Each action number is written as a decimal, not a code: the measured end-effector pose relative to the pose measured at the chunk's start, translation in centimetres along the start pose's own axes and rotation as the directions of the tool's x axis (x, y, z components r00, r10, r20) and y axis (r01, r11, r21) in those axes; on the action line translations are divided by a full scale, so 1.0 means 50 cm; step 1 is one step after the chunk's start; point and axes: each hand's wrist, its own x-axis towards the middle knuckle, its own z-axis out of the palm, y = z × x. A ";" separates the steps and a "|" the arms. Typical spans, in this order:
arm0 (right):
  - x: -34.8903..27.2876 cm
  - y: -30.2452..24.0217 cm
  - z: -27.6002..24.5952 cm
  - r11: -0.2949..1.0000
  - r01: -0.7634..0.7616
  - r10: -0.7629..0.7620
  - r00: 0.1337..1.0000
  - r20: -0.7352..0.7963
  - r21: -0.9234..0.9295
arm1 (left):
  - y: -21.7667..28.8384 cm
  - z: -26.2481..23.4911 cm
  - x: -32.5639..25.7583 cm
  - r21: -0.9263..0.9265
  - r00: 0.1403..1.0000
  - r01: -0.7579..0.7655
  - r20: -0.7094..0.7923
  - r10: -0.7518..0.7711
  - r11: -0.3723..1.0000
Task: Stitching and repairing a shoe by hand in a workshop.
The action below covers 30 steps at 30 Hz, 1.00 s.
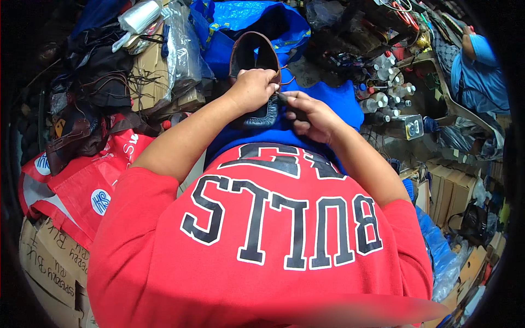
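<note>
A dark leather shoe [261, 118] with a brown-edged collar rests on blue cloth [333, 104] over my lap, its toe toward me. My left hand [253, 89] grips the shoe across its middle, with the fingers closed at the side of its opening. Beside the shoe's right edge, my right hand [313, 113] pinches a small dark tool [281, 97] close to my left fingertips. The tool's kind is too small to make out. A thin brown lace [288, 81] sticks out from the shoe's right side.
A blue bag [216, 33] lies open beyond the shoe. Several bottles [385, 74] stand at right, near a person in a blue shirt [484, 76]. Red bags [123, 147] and cardboard [52, 268] fill the left; cardboard boxes [440, 186] stand at lower right.
</note>
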 end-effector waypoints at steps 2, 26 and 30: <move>-0.008 0.006 0.001 0.992 -0.023 0.024 1.000 -0.013 0.123 | -0.001 0.007 0.002 0.007 1.000 -0.016 -0.011 0.016 1.000; -0.116 -0.549 -0.119 -0.233 -0.366 -0.964 0.212 0.163 -0.901 | 0.035 -0.095 0.014 0.201 0.978 -0.023 0.206 -0.019 0.979; -0.033 -0.643 -0.108 -0.245 -0.608 -0.965 0.224 0.133 -0.756 | 0.013 -0.100 0.023 0.052 0.971 -0.069 0.232 0.055 0.996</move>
